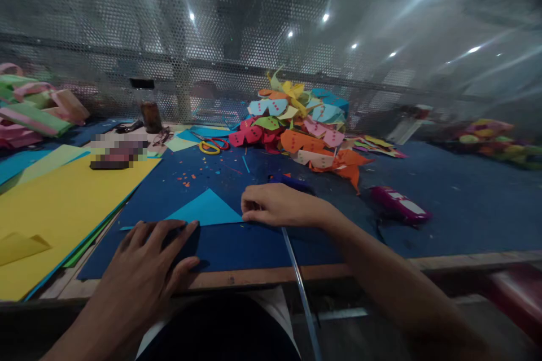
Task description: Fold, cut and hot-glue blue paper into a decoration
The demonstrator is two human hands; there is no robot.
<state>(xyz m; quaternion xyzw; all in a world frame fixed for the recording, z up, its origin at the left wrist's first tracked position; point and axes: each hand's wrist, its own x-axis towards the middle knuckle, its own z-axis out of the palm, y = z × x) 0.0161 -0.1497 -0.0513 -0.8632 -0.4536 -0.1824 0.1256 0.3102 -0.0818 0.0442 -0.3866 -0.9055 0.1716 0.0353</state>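
Note:
A light-blue sheet of paper [209, 207], folded into a triangle, lies on the dark blue mat in front of me. My left hand [158, 256] rests flat with spread fingers on its lower left edge and holds nothing. At the triangle's right corner, the curled fingers of my right hand [275, 205] pinch the paper. Just behind that hand is a dark blue tool [291, 181], partly hidden. A clear rod [298, 276] runs from under my right wrist over the table's front edge.
Folded paper shapes with red dots [309, 135] are heaped at the back. Scissors [209, 146] lie left of them. Yellow sheets [80, 203] are stacked at left, near a lidded jar [150, 110]. A purple device [400, 205] sits at right. Perforated metal [228, 56] stands behind.

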